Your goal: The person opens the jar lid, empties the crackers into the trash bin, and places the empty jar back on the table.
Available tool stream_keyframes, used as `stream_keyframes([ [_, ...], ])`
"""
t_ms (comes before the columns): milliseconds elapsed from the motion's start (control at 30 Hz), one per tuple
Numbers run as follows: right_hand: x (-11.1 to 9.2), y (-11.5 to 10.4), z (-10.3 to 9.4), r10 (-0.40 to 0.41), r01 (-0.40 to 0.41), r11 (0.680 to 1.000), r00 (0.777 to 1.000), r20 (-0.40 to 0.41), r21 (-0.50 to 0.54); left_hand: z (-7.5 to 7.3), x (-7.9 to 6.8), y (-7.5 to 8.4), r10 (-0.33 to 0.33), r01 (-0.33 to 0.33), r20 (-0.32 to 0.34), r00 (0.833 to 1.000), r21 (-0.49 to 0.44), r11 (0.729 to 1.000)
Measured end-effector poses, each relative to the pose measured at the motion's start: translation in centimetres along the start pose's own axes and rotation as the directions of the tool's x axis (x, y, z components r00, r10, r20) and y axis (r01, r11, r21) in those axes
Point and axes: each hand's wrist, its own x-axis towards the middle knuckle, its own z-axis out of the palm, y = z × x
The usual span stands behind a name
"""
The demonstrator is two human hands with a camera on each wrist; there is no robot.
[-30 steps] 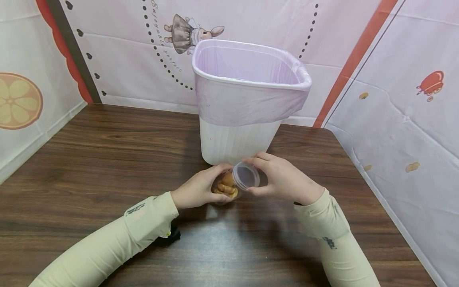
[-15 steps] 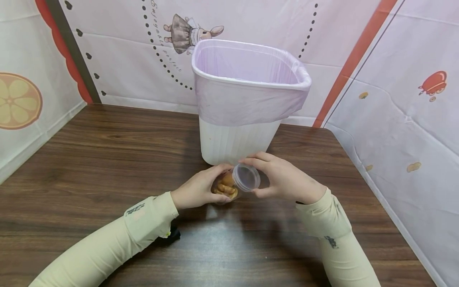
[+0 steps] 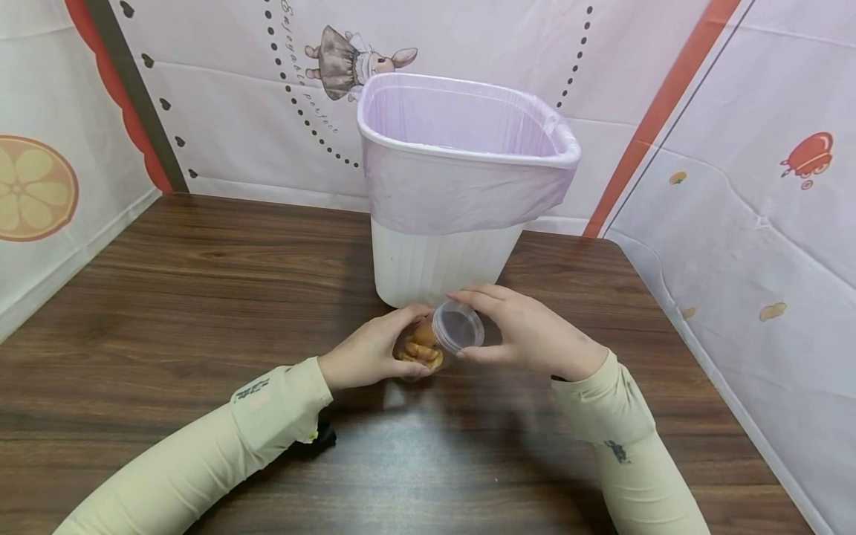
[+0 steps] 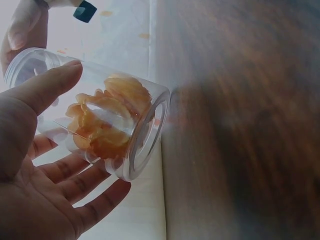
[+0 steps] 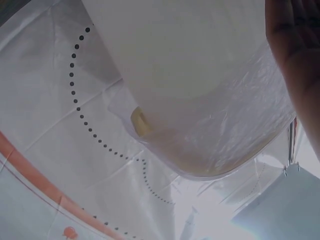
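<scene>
In the head view, the left hand curls round a clear jar, and the right hand holds its ringed end, just before the bin. In the left wrist view, the jar is tilted, golden pieces near its base; I think the left hand should steady, without squeezing. In the right wrist view, I cannot tell the right hand's grip.

You wear pale yellow: left sleeve at lower left of frame, right sleeve at lower right, each with broad cuff and dark patch; left hand and right hand bare.
</scene>
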Motion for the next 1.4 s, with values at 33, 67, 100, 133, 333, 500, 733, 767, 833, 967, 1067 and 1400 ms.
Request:
stream_keyframes([
  [33,0.0,0.0,0.0,0.009,-0.009,1.0,1.0,0.002,-0.002,0.0,0.0,0.0,0.001,-0.001,0.0,1.0,0.0,1.0],
  [67,0.0,-0.1,-0.1,0.02,-0.02,1.0,1.0,0.003,-0.005,0.0,0.0,0.0,0.001,-0.001,0.0,1.0,0.0,1.0],
  [100,0.0,-0.1,-0.1,0.029,-0.029,1.0,1.0,0.002,-0.009,0.0,0.0,0.0,0.002,-0.002,0.001,1.0,-0.002,1.0],
  [133,0.0,-0.2,-0.1,0.038,-0.038,0.999,0.999,0.002,-0.014,0.0,0.0,0.0,0.002,-0.002,0.001,1.0,-0.002,1.0],
  [333,0.0,-0.5,-0.3,0.084,-0.085,0.996,0.996,-0.019,-0.036,0.0,0.0,-0.1,0.001,-0.001,-0.002,1.0,0.006,1.0],
  [500,0.0,-0.7,-0.1,0.149,-0.151,0.987,0.988,-0.045,-0.062,0.0,0.0,0.0,-0.004,0.004,-0.005,1.0,0.009,1.0],
  [733,0.2,-1.2,0.4,0.218,-0.224,0.969,0.973,-0.071,-0.1,0.0,-0.1,0.0,-0.014,0.014,-0.002,1.0,0.0,1.0],
  [767,0.3,-1.2,0.5,0.222,-0.23,0.968,0.972,-0.076,-0.104,0.0,-0.1,0.0,-0.014,0.014,-0.001,1.0,-0.001,1.0],
  [833,0.3,-1.3,0.6,0.23,-0.239,0.964,0.969,-0.087,-0.116,0.0,-0.1,0.0,-0.013,0.013,0.0,1.0,0.0,1.0],
  [967,0.4,-1.5,0.9,0.238,-0.253,0.956,0.965,-0.109,-0.149,0.0,0.0,0.0,-0.008,0.008,-0.004,1.0,0.006,1.0],
  [1067,0.5,-1.5,1.0,0.242,-0.26,0.951,0.963,-0.122,-0.168,0.1,-0.1,-0.1,-0.009,0.009,-0.007,1.0,0.007,1.0],
  [1400,0.5,-1.5,1.0,0.202,-0.213,0.97,0.975,-0.095,-0.116,0.0,-0.1,0.0,-0.011,0.011,-0.003,1.0,0.001,1.0],
])
